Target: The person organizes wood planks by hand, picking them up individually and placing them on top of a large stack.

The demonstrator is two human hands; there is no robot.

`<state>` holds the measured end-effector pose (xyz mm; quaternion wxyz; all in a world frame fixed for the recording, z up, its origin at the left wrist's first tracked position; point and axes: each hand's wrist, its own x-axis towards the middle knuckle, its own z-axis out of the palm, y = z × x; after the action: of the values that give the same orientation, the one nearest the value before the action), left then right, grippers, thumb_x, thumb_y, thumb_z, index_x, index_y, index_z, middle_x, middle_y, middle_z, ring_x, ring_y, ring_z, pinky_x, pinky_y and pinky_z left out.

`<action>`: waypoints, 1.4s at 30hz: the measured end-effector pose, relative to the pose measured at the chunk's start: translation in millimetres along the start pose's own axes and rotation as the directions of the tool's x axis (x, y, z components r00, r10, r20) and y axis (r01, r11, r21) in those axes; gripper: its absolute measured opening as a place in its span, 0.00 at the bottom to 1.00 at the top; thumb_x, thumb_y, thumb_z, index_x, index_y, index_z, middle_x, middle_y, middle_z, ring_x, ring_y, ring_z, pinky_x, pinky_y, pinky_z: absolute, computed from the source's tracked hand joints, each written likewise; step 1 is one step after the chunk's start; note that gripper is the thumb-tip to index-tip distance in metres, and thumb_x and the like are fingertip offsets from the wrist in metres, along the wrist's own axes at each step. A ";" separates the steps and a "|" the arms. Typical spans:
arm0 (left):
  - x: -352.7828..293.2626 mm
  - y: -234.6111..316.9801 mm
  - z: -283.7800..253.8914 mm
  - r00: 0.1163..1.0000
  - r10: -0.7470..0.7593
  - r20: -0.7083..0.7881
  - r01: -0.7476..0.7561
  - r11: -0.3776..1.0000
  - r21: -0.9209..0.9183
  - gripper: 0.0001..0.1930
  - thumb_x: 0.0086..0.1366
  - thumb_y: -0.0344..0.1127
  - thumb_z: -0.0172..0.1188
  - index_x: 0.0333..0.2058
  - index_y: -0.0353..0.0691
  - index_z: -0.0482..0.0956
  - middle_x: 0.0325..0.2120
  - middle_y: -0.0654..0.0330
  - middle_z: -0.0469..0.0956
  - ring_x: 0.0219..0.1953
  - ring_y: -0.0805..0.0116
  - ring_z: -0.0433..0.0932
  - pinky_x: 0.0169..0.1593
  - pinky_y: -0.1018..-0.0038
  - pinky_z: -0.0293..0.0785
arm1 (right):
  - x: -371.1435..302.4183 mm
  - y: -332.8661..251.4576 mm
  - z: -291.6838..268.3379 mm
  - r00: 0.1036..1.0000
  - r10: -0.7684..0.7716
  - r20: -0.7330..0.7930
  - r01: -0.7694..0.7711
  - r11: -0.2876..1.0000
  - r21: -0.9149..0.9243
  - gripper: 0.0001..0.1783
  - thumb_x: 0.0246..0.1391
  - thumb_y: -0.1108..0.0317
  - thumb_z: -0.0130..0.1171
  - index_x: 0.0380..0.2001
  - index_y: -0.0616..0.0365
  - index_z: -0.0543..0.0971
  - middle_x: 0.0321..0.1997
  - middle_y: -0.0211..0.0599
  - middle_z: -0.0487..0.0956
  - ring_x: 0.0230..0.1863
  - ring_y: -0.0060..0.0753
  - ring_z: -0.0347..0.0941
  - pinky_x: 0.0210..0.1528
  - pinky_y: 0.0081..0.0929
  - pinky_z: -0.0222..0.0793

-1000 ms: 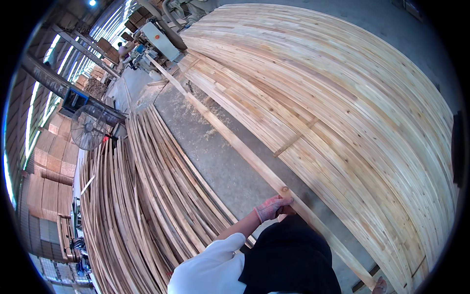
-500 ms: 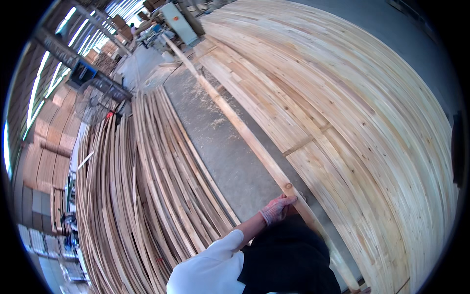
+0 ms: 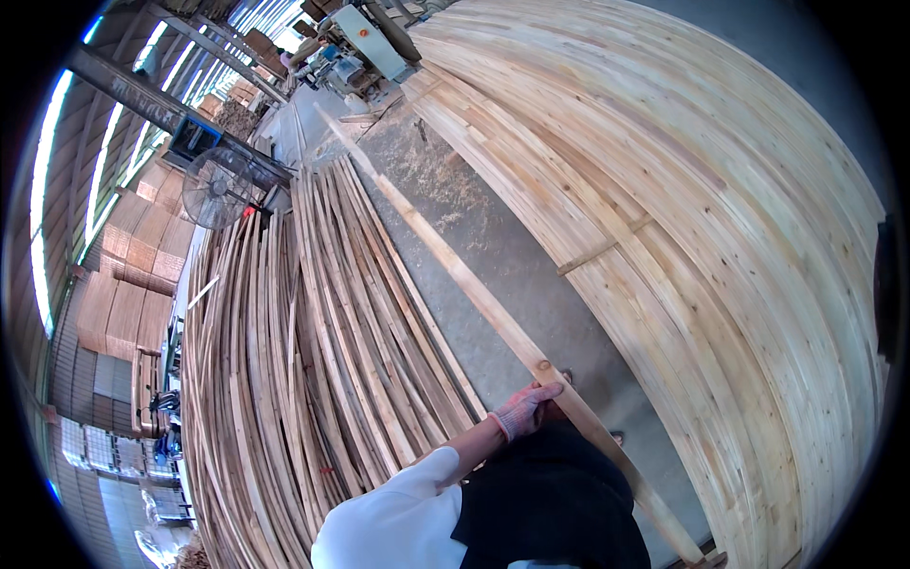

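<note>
My left hand (image 3: pixel 524 412), in a pinkish knit glove, is closed round the left edge of a long, narrow wooden board (image 3: pixel 466 277), with its thumb near a dark knot. The board slants from the far left past my right side to the lower edge of the view. Its far end hangs over the aisle, between a pile of loose strips and a stack of wide panels. At the board's near end, a small brownish shape at the lower rim could be part of my right hand; too little shows to tell.
On the left lies a pile of long wooden strips (image 3: pixel 351 322). The stack of jointed wood panels (image 3: pixel 701 218) fills the right. Sawdust litters the concrete floor (image 3: pixel 493 242). Farther off stand a fan (image 3: pixel 218 188), a pale machine cabinet (image 3: pixel 368 43) and stacked wood blocks (image 3: pixel 123 313).
The board's far part has swung left, away from the panel stack, so more floor shows between them. My left hand keeps its grip and has shifted slightly left. The view has turned a little.
</note>
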<state>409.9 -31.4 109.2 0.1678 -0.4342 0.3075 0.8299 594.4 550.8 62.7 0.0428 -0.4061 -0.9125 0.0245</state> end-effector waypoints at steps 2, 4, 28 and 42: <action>-3.1 -22.2 -5.6 0.998 0.037 -0.047 -0.037 0.999 -0.004 0.12 0.58 0.30 0.63 0.41 0.40 0.74 0.37 0.62 0.78 0.42 0.69 0.78 0.48 0.81 0.75 | 12.1 8.1 -1.7 0.982 0.113 0.152 -0.122 0.991 0.053 0.26 0.47 0.49 0.58 0.43 0.59 0.79 0.39 0.47 0.80 0.37 0.44 0.75 0.38 0.39 0.73; 5.3 -42.9 -28.1 0.996 -0.030 -0.082 0.027 0.999 -0.041 0.12 0.58 0.31 0.63 0.41 0.41 0.75 0.36 0.63 0.79 0.41 0.71 0.78 0.45 0.84 0.75 | 22.7 53.0 28.4 0.998 0.012 0.069 -0.016 0.998 0.054 0.26 0.46 0.49 0.59 0.42 0.58 0.79 0.38 0.46 0.80 0.35 0.44 0.75 0.37 0.38 0.73; 37.8 143.7 -244.0 0.922 0.330 -0.202 -0.370 0.904 -0.213 0.06 0.61 0.36 0.58 0.34 0.42 0.74 0.31 0.59 0.79 0.35 0.60 0.80 0.43 0.60 0.80 | -145.8 -263.2 -110.3 0.690 -0.695 0.204 0.669 0.719 0.188 0.17 0.56 0.52 0.48 0.29 0.52 0.79 0.23 0.44 0.76 0.28 0.45 0.74 0.32 0.44 0.68; -40.9 145.6 -159.1 0.831 0.256 0.493 -0.170 0.962 -0.213 0.28 0.60 0.44 0.60 0.55 0.37 0.66 0.52 0.50 0.71 0.53 0.56 0.72 0.55 0.61 0.71 | -211.8 -370.3 -171.5 0.535 -0.802 -0.267 0.844 0.494 0.208 0.20 0.55 0.58 0.53 0.46 0.61 0.74 0.42 0.48 0.74 0.44 0.48 0.71 0.46 0.45 0.67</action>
<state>451.9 -246.1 127.0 0.1150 -0.1707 0.2300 0.9512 478.7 147.4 250.5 0.1740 0.0911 -0.9734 0.1177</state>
